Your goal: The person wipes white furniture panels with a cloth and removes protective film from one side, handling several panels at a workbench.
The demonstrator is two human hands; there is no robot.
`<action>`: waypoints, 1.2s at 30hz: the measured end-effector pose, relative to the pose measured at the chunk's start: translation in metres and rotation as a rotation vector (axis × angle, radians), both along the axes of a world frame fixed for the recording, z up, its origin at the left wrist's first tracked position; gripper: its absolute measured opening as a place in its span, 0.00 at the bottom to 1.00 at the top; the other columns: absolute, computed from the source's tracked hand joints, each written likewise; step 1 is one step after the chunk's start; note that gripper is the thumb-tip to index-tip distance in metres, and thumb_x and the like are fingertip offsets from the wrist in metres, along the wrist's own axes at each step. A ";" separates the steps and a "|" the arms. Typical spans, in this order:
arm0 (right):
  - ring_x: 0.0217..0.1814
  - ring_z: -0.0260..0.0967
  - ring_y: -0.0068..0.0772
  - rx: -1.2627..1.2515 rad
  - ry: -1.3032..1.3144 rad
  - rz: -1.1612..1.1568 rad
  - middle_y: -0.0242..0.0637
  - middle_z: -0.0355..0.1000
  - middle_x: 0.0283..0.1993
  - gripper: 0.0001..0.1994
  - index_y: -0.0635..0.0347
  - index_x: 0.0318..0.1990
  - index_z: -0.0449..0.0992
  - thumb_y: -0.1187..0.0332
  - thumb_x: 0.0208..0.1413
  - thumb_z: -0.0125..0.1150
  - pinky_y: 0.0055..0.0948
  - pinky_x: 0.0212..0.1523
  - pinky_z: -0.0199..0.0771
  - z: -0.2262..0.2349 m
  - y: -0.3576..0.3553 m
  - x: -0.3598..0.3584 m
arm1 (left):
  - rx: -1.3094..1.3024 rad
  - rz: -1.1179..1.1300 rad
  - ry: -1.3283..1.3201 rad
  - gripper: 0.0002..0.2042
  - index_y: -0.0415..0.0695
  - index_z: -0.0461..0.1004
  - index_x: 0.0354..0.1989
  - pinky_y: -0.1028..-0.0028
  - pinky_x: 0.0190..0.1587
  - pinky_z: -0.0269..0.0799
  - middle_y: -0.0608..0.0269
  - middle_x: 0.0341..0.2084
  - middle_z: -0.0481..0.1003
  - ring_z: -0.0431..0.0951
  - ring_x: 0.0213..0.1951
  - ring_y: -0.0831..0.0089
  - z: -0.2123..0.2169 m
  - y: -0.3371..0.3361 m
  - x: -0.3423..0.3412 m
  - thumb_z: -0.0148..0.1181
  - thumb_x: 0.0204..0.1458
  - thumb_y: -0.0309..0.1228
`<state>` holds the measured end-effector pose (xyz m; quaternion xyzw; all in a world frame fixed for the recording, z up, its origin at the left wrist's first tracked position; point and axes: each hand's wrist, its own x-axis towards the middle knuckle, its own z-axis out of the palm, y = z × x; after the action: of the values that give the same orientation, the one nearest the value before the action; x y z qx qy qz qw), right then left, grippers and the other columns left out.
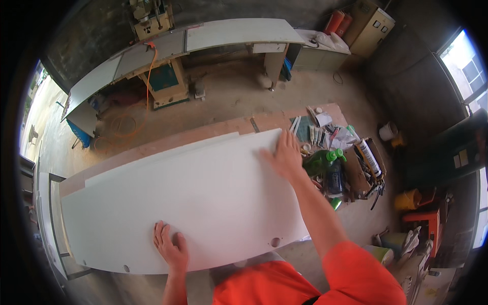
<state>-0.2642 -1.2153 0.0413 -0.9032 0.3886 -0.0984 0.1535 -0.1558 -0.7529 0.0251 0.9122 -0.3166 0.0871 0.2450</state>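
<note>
A large white panel (pixel 203 188) lies across the workbench in front of me, with round holes along its near edge. Flat on its surface near that edge rests my left hand (pixel 171 247), fingers spread and nothing in it. At the panel's far right corner is my right hand (pixel 285 155), its fingers stretched over the edge and the thumb apart. Under the far side of this panel, the strip of a second white board (pixel 162 157) shows.
Right of the panel stand green-capped spray bottles (pixel 321 160), tubes, and a cardboard box (pixel 357 175) with a white cartridge (pixel 370 157). A long worktable (pixel 234 35) lines the back wall, with an orange hose (pixel 149 76) hanging off it. Buckets (pixel 408 199) stand at right.
</note>
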 end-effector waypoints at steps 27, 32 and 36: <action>0.83 0.48 0.63 -0.168 -0.100 -0.020 0.65 0.54 0.78 0.56 0.74 0.72 0.59 0.26 0.55 0.55 0.58 0.81 0.42 -0.026 0.204 -0.236 | 0.044 -0.061 -0.088 0.19 0.37 0.72 0.60 0.50 0.70 0.57 0.46 0.66 0.69 0.67 0.68 0.46 -0.023 0.018 0.000 0.60 0.62 0.32; 0.82 0.47 0.66 -0.030 -0.199 0.093 0.67 0.53 0.77 0.58 0.79 0.72 0.56 0.29 0.52 0.61 0.58 0.80 0.44 -0.012 0.259 -0.209 | 0.042 -0.080 -0.088 0.19 0.37 0.72 0.60 0.51 0.70 0.58 0.47 0.66 0.69 0.66 0.69 0.46 -0.026 0.017 0.002 0.60 0.62 0.32; 0.81 0.47 0.69 -0.087 -0.115 -0.256 0.69 0.53 0.77 0.57 0.83 0.69 0.58 0.29 0.53 0.60 0.57 0.80 0.45 -0.015 0.169 -0.219 | 0.041 -0.062 -0.083 0.19 0.37 0.72 0.60 0.51 0.70 0.58 0.47 0.66 0.69 0.66 0.69 0.47 -0.024 0.019 0.000 0.60 0.62 0.31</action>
<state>-0.4832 -1.0463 0.0268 -0.8449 0.4867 -0.1855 0.1223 -0.1559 -0.7342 0.0009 0.9025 -0.3562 0.1107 0.2156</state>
